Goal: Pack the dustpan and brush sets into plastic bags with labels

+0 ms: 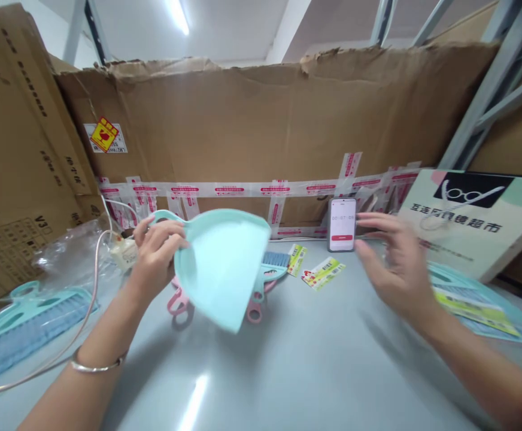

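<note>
My left hand [160,248] grips a light turquoise dustpan [225,263] by its handle and holds it up over the table, its pan pointing to the right. Behind the pan, partly hidden, lie pink handles [179,304] and a small turquoise brush [272,268] with blue-grey bristles. My right hand [393,263] is raised with fingers apart, holding nothing, close to a phone [342,224] that stands upright with a timer on its screen. Between the hands, two yellow-green label cards [322,273] lie on the table.
Bagged turquoise brushes [41,320] lie at the left beside a pale cable [96,269]. At the right, a wrapped dustpan set [480,305] rests before a white printed box [472,221]. A taped cardboard wall [261,126] closes off the back of the grey table [288,371].
</note>
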### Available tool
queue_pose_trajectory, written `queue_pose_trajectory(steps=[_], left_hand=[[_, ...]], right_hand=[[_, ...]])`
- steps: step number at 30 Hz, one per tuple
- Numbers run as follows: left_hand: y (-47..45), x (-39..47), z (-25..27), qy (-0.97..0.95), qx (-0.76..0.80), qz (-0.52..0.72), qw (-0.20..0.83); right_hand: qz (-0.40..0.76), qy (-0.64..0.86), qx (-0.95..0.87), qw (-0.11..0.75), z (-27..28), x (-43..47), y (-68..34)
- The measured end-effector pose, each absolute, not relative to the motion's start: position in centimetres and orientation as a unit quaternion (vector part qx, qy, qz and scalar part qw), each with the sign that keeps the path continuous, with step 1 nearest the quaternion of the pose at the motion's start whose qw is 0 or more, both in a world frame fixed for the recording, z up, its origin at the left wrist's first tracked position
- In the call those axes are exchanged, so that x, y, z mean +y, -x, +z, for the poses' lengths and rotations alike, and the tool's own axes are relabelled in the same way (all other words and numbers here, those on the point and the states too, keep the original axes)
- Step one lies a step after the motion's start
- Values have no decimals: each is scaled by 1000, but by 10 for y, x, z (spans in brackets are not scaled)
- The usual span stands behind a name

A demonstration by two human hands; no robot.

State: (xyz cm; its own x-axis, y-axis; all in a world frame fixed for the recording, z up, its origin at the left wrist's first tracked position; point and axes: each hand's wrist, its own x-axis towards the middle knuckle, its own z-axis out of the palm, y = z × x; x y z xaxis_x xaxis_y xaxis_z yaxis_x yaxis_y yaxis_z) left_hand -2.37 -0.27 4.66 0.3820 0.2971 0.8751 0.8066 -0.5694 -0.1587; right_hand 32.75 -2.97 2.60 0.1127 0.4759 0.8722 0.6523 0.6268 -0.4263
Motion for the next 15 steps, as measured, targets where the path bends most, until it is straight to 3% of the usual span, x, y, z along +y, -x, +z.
queue_pose_trajectory(steps=[5, 7, 9, 12, 15], left_hand=[[5, -8, 32, 870, -287, -379, 129], [-2, -9, 24, 882, -281, -365, 104], [-7, -8, 18, 869, -284, -395, 93], [-14, -5, 16, 771, -352, -531, 14], [-20, -4, 18, 645, -431, -559, -293]], right_hand=[[445, 424, -676, 405, 20, -6, -274], [585, 391, -634, 321, 12, -6, -262], [651, 370, -591, 300, 2, -9, -257], [634, 391, -541, 392, -10, -15, -257], [548, 431, -520, 493, -15, -16, -261]])
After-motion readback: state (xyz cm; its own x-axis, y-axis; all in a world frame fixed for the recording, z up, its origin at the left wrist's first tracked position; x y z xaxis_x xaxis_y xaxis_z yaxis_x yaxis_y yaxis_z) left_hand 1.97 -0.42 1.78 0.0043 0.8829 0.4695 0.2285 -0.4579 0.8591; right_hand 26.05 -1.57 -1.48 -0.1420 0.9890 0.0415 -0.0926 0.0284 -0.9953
